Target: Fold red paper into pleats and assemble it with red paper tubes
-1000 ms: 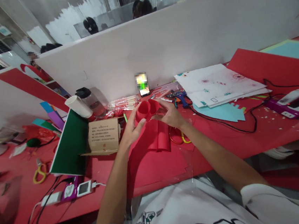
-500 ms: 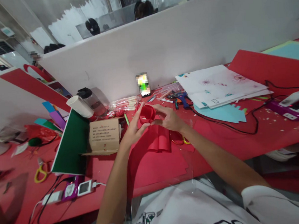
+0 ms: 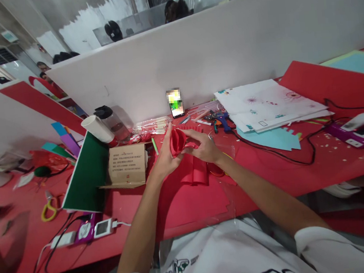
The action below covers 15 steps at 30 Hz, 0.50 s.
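Observation:
Both my hands hold a curled piece of red paper point(image 3: 177, 141) above the red table. My left hand point(image 3: 164, 159) grips its left side with the thumb raised along the edge. My right hand point(image 3: 203, 147) pinches its right side, fingers wrapped toward the roll. Below my hands lie folded red paper sheets point(image 3: 194, 174) on a larger red sheet point(image 3: 188, 202). Yellow-handled scissors point(image 3: 219, 172) peek out under my right wrist.
A cardboard box point(image 3: 127, 165) and a green board point(image 3: 86, 176) stand at left, with a white cup point(image 3: 97, 129) and a bottle point(image 3: 111, 119) behind. A phone point(image 3: 175, 102) leans on the white partition. A blue glue gun point(image 3: 221, 120), white papers point(image 3: 265, 102), cables and chargers point(image 3: 352, 133) lie right.
The red paper roll has been turned and pressed narrower between my hands. My left thumb has risen along its edge, and both hands have moved closer together.

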{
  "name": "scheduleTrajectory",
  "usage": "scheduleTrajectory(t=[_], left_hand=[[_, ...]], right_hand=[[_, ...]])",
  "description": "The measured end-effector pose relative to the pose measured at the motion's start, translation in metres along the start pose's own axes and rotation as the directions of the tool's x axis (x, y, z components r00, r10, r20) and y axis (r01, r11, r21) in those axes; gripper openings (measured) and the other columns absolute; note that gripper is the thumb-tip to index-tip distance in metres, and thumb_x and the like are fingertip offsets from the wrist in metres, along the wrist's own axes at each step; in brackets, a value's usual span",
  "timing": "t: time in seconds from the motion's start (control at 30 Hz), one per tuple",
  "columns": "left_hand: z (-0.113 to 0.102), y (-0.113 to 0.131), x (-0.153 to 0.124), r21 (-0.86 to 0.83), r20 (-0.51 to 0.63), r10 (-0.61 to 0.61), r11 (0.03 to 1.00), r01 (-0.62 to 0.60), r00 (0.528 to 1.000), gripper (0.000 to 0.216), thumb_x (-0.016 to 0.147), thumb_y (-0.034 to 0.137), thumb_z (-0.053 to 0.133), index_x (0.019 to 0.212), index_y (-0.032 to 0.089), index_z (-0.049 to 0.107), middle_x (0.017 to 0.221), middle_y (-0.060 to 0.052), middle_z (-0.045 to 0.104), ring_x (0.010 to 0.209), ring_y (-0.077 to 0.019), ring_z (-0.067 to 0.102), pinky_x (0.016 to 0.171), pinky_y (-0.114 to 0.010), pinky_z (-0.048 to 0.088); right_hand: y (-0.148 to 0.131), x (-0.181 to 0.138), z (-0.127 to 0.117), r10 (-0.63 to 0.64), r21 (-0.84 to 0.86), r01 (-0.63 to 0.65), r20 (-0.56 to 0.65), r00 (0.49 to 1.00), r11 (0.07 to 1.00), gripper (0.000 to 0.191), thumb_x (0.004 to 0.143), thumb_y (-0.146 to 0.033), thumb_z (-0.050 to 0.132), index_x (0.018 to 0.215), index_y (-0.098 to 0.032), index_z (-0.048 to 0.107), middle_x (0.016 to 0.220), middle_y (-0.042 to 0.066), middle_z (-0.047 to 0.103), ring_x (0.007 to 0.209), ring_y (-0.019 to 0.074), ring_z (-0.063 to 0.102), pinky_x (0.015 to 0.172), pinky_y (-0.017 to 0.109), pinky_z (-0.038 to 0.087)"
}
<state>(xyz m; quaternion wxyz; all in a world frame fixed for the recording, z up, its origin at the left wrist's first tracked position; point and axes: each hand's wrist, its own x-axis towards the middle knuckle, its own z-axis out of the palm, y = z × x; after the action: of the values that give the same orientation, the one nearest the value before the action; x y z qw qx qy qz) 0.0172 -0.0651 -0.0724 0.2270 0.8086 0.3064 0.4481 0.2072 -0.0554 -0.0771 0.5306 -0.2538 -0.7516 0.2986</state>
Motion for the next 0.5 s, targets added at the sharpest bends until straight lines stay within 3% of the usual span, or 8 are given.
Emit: scheduleTrajectory(t=[0.2,0.33,0.4,0.5], left_hand=[[0.0,-0.004,-0.001,0.124,0.001,0.063,0.99,-0.062,0.998,0.099,0.086,0.066,0.061,0.163,0.026,0.013,0.165,-0.017,0.027,0.151,-0.0353,0.031,0.124,-0.051,0.026],[0.002,-0.003,-0.002,0.246,-0.035,0.117,0.963,-0.105,0.993,0.105,0.083,0.085,0.036,0.162,0.018,0.016,0.16,-0.023,0.034,0.146,-0.0383,0.038,0.122,-0.052,0.028],[0.003,-0.003,-0.003,0.292,-0.053,0.134,0.95,-0.113,0.99,0.106,0.083,0.087,0.023,0.162,0.016,0.016,0.16,-0.024,0.034,0.145,-0.0384,0.039,0.121,-0.052,0.028],[0.004,-0.002,-0.003,0.332,-0.062,0.133,0.938,-0.105,0.989,0.104,0.085,0.085,0.02,0.162,0.016,0.013,0.161,-0.025,0.032,0.146,-0.0381,0.038,0.12,-0.052,0.028]], right_hand=[[-0.004,-0.002,0.003,-0.079,-0.078,0.08,0.024,0.997,0.994,0.079,0.079,-0.059,0.077,0.148,-0.029,0.052,0.143,0.011,0.06,0.131,0.033,0.059,0.111,0.05,0.05],[-0.007,-0.004,0.012,-0.051,-0.115,0.055,0.032,0.998,0.992,0.092,0.076,-0.063,0.077,0.153,-0.028,0.043,0.15,0.013,0.054,0.137,0.0349,0.054,0.115,0.053,0.045],[-0.008,-0.005,0.017,-0.031,-0.128,0.033,0.019,0.999,0.991,0.095,0.075,-0.063,0.077,0.155,-0.028,0.04,0.151,0.013,0.052,0.139,0.0349,0.051,0.117,0.054,0.042],[-0.007,-0.007,0.02,0.007,-0.134,-0.008,-0.01,1.0,0.991,0.094,0.076,-0.063,0.077,0.154,-0.027,0.039,0.15,0.014,0.053,0.136,0.0343,0.055,0.115,0.055,0.044]])
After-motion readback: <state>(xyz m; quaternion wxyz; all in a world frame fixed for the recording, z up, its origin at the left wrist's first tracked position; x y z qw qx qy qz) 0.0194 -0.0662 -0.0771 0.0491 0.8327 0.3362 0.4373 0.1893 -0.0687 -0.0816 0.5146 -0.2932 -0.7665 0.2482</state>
